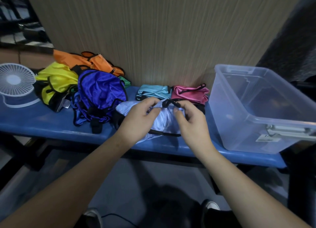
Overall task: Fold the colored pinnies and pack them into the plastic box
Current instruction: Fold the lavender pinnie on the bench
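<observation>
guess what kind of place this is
Probably a sports or gym storage spot: a heap of colored pinnies lies on a blue padded bench against a wood-grain wall panel, beside a plastic box.

Both hands — left (pixel 139 115), right (pixel 191 120) — pinching, forearms extended forward.
</observation>
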`<action>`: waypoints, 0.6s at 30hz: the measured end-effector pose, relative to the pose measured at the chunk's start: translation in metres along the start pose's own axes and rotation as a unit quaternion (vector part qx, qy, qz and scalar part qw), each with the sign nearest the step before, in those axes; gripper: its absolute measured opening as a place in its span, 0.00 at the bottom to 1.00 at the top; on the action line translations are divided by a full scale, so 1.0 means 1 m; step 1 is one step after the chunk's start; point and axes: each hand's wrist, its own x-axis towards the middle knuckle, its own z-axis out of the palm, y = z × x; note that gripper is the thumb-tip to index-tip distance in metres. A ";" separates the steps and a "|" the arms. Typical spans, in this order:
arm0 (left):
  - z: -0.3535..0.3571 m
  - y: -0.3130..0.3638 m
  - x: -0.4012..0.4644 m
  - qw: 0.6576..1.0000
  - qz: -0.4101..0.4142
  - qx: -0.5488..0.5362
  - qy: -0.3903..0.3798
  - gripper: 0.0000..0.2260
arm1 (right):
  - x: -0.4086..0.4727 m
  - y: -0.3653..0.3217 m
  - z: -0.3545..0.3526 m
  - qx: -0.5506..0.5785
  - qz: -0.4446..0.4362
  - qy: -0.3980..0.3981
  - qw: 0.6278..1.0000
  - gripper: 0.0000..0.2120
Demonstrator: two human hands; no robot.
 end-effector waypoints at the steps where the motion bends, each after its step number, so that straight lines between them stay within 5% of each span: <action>1: -0.002 0.000 0.000 1.000 -0.005 0.008 0.003 0.06 | 0.001 -0.002 -0.003 -0.010 -0.002 0.007 1.000 0.08; 10: -0.014 0.025 -0.015 0.995 -0.017 0.088 -0.048 0.09 | -0.009 -0.034 -0.023 -0.132 -0.004 -0.054 0.990 0.10; 14: -0.021 0.047 -0.032 0.979 0.036 0.191 -0.060 0.04 | -0.024 -0.051 -0.037 -0.229 -0.041 -0.111 0.966 0.02; 18: -0.034 0.077 -0.044 0.952 0.087 0.289 -0.044 0.11 | -0.033 -0.076 -0.057 -0.319 -0.110 -0.117 0.934 0.06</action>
